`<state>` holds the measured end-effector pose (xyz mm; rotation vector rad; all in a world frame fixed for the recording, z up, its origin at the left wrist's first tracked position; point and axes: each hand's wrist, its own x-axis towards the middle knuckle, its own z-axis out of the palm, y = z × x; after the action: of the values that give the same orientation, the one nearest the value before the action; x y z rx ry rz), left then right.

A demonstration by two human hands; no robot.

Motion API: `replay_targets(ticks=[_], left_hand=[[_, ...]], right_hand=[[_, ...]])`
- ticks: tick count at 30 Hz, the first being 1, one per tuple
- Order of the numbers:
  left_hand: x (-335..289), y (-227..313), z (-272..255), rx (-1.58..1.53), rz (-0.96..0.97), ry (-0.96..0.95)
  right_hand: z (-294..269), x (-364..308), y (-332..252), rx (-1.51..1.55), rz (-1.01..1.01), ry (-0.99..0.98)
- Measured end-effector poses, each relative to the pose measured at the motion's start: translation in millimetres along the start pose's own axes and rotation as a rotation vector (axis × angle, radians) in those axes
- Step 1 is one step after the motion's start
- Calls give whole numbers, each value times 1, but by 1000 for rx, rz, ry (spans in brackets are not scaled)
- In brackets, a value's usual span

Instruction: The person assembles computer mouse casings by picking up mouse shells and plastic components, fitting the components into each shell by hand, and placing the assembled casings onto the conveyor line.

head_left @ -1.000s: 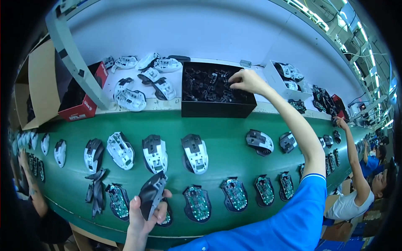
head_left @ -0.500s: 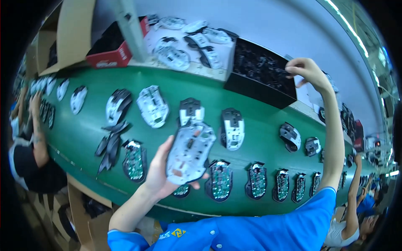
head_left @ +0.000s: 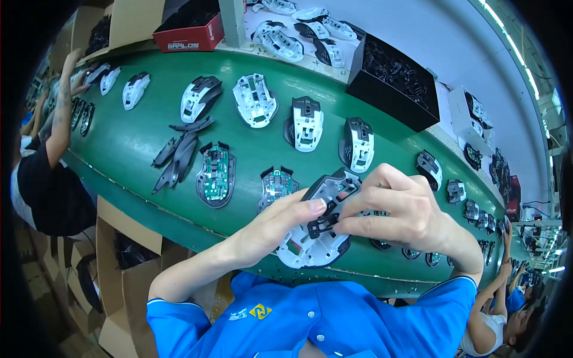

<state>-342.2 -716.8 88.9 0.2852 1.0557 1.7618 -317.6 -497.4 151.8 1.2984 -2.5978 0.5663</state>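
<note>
My left hand (head_left: 271, 230) grips a white and black mouse shell (head_left: 316, 253), its thumb pressed on the inner side, held above the near edge of the green bench. My right hand (head_left: 397, 209) is closed in a pinch on a small black plastic part (head_left: 323, 226) that lies against the middle of the shell. Whether this part is seated cannot be seen. Just left of the shell lies a mouse base with a green circuit board (head_left: 277, 186). Beyond my hands sit a white and black mouse shell (head_left: 359, 145) and another mouse shell (head_left: 307, 124).
A black box of small black parts (head_left: 394, 80) stands on the back ledge, with a red box (head_left: 190, 33) further left. Black curved strips (head_left: 181, 154) lie in a pile on the green bench (head_left: 143, 185). Co-workers sit at both sides; a cardboard box (head_left: 128, 286) stands lower left.
My right hand has come down from beside the black box to the shell, with a small black part in its fingers. The shell has turned and moved nearer me. The view has shifted.
</note>
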Motion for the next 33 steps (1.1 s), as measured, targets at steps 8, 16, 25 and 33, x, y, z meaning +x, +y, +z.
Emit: replay_targets(ticks=[8, 16, 25, 33], left_hand=[[-10, 1, -2, 201, -53, -20], [-9, 6, -6, -20, -87, -93], [-4, 20, 2, 272, -53, 45], [3, 23, -8, 238, -43, -2]], right_hand=[[-6, 7, -16, -49, -44, -84], [-3, 7, -17, -146, -36, -60], [4, 7, -23, -309, -129, -195], [9, 11, -24, -343, -143, -149]])
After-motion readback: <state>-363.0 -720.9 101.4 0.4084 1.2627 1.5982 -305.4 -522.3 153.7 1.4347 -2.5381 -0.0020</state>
